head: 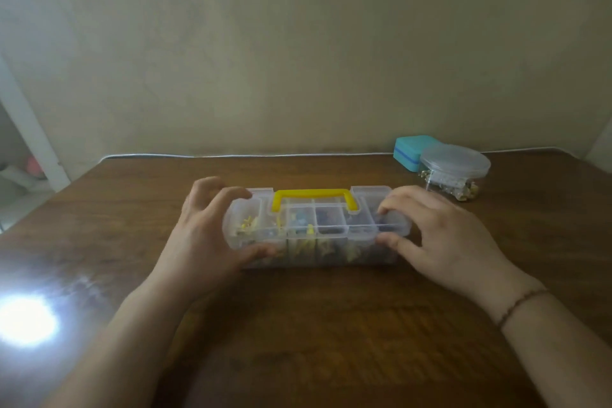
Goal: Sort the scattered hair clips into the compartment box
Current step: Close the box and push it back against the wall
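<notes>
A clear plastic compartment box (331, 229) with a yellow handle (314, 197) stands in the middle of the wooden table, its lid down. Small yellow, blue and dark hair clips show through its walls in several compartments. My left hand (202, 235) grips the box's left end, thumb on the front and fingers curled over the top. At the right end my right hand (440, 238) holds the box, thumb in front and fingers over the lid. No loose clips lie on the table.
A round clear jar (455, 172) with a lid and small shiny items stands at the back right, touching a teal case (409, 151). A bright glare spot (25, 321) lies on the table's left front. The wall runs along the far table edge.
</notes>
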Action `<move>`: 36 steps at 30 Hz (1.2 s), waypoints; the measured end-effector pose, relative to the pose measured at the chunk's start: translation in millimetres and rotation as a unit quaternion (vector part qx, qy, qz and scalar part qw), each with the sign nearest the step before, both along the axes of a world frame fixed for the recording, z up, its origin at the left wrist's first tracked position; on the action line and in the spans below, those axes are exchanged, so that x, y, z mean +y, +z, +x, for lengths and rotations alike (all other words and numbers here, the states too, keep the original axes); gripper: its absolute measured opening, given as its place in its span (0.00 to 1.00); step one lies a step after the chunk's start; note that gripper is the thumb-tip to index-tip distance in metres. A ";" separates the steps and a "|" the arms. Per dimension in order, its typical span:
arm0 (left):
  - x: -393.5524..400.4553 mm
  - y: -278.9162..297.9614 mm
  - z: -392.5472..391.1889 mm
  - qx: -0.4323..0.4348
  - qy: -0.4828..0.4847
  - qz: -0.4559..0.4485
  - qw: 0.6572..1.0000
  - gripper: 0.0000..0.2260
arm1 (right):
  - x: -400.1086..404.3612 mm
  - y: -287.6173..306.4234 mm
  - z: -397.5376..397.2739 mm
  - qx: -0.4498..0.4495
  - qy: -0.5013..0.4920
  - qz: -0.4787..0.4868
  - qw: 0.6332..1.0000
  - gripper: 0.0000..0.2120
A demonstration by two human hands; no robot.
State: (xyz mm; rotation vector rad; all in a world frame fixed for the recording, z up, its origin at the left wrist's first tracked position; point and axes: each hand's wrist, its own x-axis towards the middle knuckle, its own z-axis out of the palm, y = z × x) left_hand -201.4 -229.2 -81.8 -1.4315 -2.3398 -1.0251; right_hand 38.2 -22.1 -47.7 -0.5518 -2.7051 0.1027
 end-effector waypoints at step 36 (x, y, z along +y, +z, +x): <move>197.2 -4.4 -82.5 -0.191 0.157 0.084 0.965 0.32 | 147.2 2.8 -123.1 0.134 -0.155 -0.075 0.976 0.25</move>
